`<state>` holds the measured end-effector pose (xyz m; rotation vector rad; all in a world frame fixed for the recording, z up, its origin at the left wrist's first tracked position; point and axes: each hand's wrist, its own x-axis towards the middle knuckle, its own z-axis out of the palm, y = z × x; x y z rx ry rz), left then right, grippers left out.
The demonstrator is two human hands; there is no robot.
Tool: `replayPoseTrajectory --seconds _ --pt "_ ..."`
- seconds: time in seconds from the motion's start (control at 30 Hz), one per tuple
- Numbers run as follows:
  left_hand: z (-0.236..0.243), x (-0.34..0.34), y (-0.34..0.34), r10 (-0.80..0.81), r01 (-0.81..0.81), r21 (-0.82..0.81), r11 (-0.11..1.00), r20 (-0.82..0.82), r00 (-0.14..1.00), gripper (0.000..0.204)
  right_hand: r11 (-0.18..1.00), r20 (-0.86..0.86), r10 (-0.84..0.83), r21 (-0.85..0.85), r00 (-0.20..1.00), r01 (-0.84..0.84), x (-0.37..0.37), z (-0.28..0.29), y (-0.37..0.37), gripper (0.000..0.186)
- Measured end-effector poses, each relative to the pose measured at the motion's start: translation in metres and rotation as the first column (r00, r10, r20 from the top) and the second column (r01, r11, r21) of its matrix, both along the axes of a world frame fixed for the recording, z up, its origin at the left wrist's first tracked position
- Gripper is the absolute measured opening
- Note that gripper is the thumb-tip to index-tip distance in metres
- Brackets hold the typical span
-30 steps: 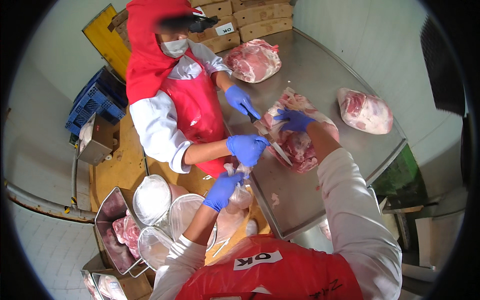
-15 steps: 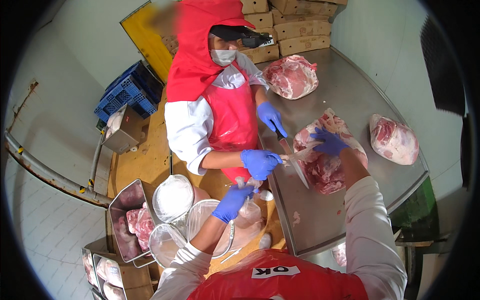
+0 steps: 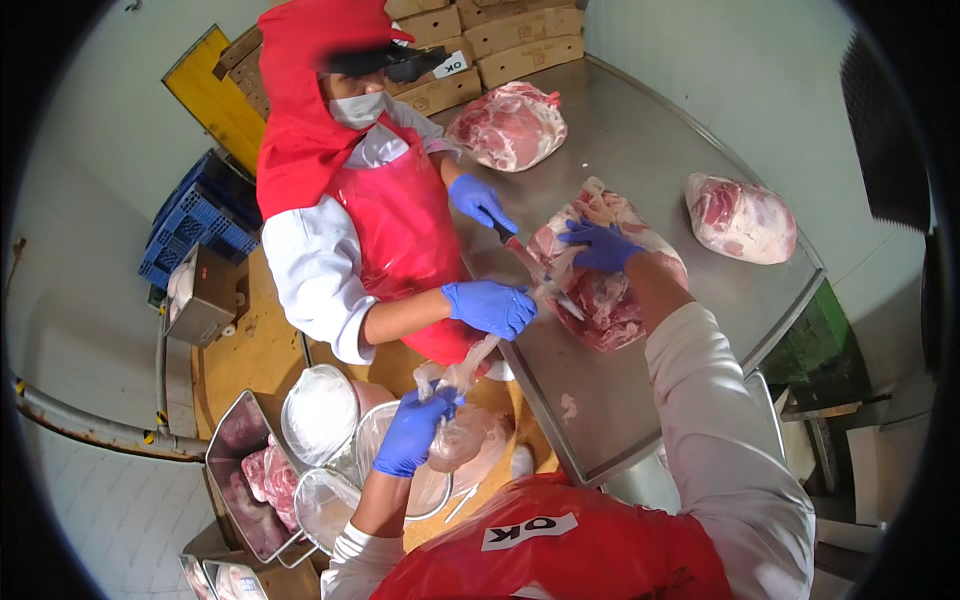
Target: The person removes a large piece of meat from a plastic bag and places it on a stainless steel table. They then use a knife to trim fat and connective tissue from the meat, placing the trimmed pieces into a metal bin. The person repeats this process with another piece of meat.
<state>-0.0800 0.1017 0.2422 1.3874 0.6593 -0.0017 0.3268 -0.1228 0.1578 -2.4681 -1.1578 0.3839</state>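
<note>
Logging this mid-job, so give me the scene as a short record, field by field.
Left hand: gloved, closed on bunched translucent material, possibly plastic
Right hand: gloved, spread on a large raw meat cut
Co-worker: one hand holds a knife, blade over that cut; other hand at the material's upper end
Steel table: two more raw cuts, one near cardboard boxes
Lower left: steel bin holding raw meat

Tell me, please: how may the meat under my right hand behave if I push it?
The meat is probably heavy, being broader than your right hand on it. Its moist-looking surface may slide on the smooth metal table. Its uneven, soft-looking shape suggests it may sag rather than roll.
</note>
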Motion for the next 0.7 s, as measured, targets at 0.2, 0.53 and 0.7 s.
replayPoseTrajectory --seconds 0.2,0.53,0.7 --pt "-0.007 0.012 0.001 -0.040 0.038 0.042 0.998 0.030 0.999 0.023 0.998 0.161 0.036 0.036 0.986 -0.042 0.027 -0.025 -0.034 0.061" --pt "-0.002 0.013 0.002 -0.095 0.096 0.024 0.995 -0.015 0.995 0.029 0.997 -0.035 -0.050 -0.057 0.998 0.048 0.013 -0.008 -0.036 0.065" --pt "0.000 0.013 -0.003 -0.092 0.092 0.022 0.996 0.020 0.996 0.030 0.996 -0.034 -0.087 -0.031 0.996 0.086 0.006 0.000 -0.035 0.064"
